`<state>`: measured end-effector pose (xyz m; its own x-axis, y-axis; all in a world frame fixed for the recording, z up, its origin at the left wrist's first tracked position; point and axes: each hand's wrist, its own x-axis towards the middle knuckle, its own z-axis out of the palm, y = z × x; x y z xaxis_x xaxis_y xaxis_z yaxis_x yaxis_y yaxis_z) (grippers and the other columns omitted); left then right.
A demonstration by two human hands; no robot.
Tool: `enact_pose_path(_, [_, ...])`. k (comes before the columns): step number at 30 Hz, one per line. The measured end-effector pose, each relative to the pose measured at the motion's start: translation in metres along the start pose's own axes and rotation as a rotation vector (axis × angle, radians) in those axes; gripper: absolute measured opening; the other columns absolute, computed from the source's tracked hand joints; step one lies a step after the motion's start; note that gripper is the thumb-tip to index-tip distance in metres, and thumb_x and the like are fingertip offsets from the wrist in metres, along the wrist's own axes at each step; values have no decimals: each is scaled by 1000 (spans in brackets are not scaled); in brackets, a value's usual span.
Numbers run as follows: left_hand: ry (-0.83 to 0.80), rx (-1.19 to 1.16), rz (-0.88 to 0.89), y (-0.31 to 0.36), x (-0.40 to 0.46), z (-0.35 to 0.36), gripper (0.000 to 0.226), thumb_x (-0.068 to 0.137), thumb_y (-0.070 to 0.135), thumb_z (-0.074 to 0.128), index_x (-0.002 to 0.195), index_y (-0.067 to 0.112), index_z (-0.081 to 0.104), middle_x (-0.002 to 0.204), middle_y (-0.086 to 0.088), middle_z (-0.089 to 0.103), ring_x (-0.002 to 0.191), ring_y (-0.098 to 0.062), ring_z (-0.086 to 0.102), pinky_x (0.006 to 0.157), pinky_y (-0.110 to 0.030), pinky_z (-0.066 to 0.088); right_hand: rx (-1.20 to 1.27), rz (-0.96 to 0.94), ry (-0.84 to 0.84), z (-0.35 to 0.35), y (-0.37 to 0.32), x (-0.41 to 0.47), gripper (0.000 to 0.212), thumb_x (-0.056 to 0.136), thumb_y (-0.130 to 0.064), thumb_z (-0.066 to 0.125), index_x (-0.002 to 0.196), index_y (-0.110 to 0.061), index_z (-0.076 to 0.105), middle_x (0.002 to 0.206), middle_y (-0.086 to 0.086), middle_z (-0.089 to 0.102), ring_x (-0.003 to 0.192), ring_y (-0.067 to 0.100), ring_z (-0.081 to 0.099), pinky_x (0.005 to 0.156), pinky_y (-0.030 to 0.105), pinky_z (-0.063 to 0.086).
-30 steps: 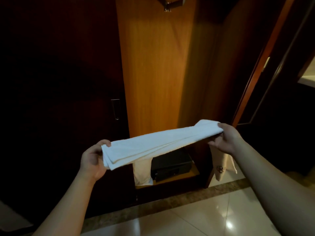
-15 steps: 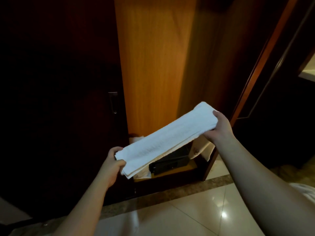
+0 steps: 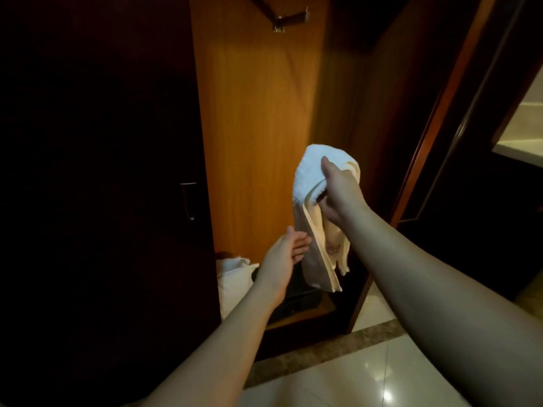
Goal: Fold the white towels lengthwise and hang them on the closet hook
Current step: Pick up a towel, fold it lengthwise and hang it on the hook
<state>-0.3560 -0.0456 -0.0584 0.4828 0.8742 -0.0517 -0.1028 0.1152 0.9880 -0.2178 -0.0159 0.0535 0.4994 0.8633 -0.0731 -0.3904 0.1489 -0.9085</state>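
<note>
A folded white towel (image 3: pixel 311 183) hangs doubled over from my right hand (image 3: pixel 338 192), which grips it near its middle in front of the open closet; its two ends dangle down to about knee height. My left hand (image 3: pixel 282 254) is below and to the left, palm up with fingers relaxed, touching the hanging strip's left edge. The metal closet hook (image 3: pixel 289 20) sits high on the orange wooden back panel, well above both hands. More white cloth (image 3: pixel 235 274) lies on the closet's bottom shelf at the left.
A dark closet door with a metal handle (image 3: pixel 188 201) stands at left. A black box (image 3: pixel 296 301) sits on the closet's low shelf. An open wooden door edge (image 3: pixel 435 118) rises at right. Glossy tiled floor (image 3: pixel 382 377) lies below.
My left hand let go of its end of the towel, which dropped to hang from my right hand. My right hand rose; the hook came back into view at the top.
</note>
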Motion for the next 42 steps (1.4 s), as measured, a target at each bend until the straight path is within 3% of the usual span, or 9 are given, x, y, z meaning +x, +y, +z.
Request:
enact_pose_path(5, [-131, 17, 116, 41, 9, 38, 82, 81, 82, 30, 146, 36, 43, 151, 13, 44, 134, -4, 41, 112, -32, 27, -587, -273, -67, 28, -36, 1, 59, 80, -60, 54, 104, -7, 66, 102, 7, 69, 101, 32, 68, 94, 46, 55])
enact_pose_path(10, [-121, 181, 263, 73, 40, 53, 101, 67, 96, 22, 154, 46, 16, 127, 47, 31, 102, 29, 30, 88, -4, 28, -546, -376, -196, 43, -76, 19, 43, 93, -49, 54, 101, -9, 67, 85, 0, 75, 83, 18, 73, 66, 31, 60])
enact_pose_path(13, [54, 192, 312, 95, 73, 50, 116, 59, 102, 21, 151, 32, 30, 124, 31, 50, 122, 7, 44, 88, -11, 37, -447, -410, -279, 43, -95, 37, 33, 94, -44, 53, 89, -14, 68, 73, -5, 74, 70, 9, 73, 54, 22, 55])
enact_pose_path(16, [187, -48, 282, 121, 108, 53, 92, 79, 89, 21, 147, 30, 39, 152, 10, 39, 141, -7, 34, 102, -16, 28, -415, -431, -304, 34, -109, 61, 37, 87, -48, 55, 87, -14, 69, 76, -3, 75, 76, 13, 74, 59, 24, 56])
enact_pose_path(19, [283, -347, 484, 148, 137, 61, 72, 77, 88, 29, 118, 39, 60, 129, 17, 63, 124, -6, 54, 108, -31, 35, -458, -489, -192, 16, -119, 95, 49, 80, -60, 55, 89, -15, 72, 90, 2, 76, 93, 18, 71, 80, 35, 56])
enact_pose_path(23, [439, -706, 434, 186, 173, 67, 25, 98, 41, 55, 107, 22, 69, 107, 0, 76, 101, -16, 71, 84, -30, 50, -567, -557, -73, -3, -134, 139, 57, 83, -70, 50, 71, -18, 69, 59, -5, 66, 56, 0, 59, 57, 29, 39])
enact_pose_path(26, [514, -636, 450, 215, 204, 73, 14, 96, 23, 56, 91, 19, 68, 78, 7, 77, 81, -12, 72, 73, -27, 53, -505, -553, -27, -10, -152, 173, 54, 94, -62, 51, 59, -23, 66, 44, -19, 55, 42, -7, 54, 48, 22, 37])
enact_pose_path(31, [545, -371, 526, 247, 247, 75, 22, 92, 26, 58, 74, 24, 71, 63, 14, 71, 83, -13, 69, 76, -30, 48, -242, -447, -49, -10, -184, 238, 37, 97, -54, 52, 70, -28, 53, 71, -19, 52, 71, 2, 49, 60, 23, 31])
enact_pose_path(42, [492, -168, 727, 356, 318, 60, 24, 94, 42, 58, 93, 23, 72, 90, 2, 76, 102, -19, 68, 97, -38, 49, -421, -526, -140, 33, -276, 326, 51, 91, -64, 49, 87, -17, 68, 85, 12, 72, 84, 24, 69, 77, 38, 55])
